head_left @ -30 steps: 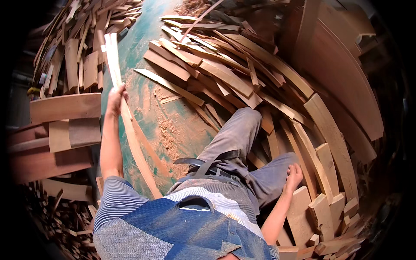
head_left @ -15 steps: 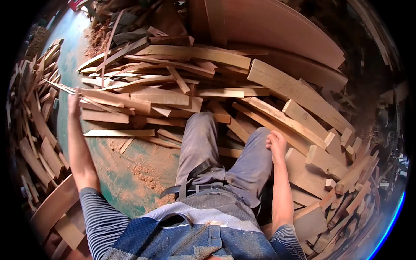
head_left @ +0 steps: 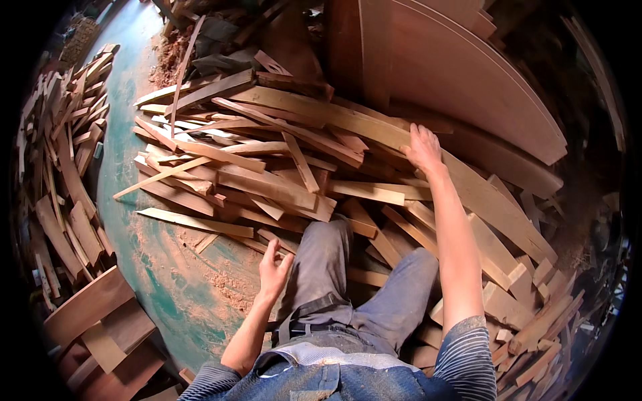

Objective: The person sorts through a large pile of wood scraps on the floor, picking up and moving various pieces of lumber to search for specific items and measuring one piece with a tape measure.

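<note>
Board [head_left: 334, 118] of pale-brown wood, long and flat, extends left from the right hand [head_left: 422, 148] touching it, grip closure unclear; the left hand [head_left: 273, 273], empty, fingers parted, has the grey-trousered left leg [head_left: 321, 260] just right.

Wood pile [head_left: 267, 188] lay mid-frame, before my knees [head_left: 329, 239]; a panel [head_left: 461, 80] stood behind it, upper right. Second pile [head_left: 70, 170] lay upper left, stacked boards [head_left: 93, 304] lower left.

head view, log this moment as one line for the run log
left hand: open, beside left trouser leg | right hand: at long wooden plank, grip unclear | sawdust: on green floor
</note>
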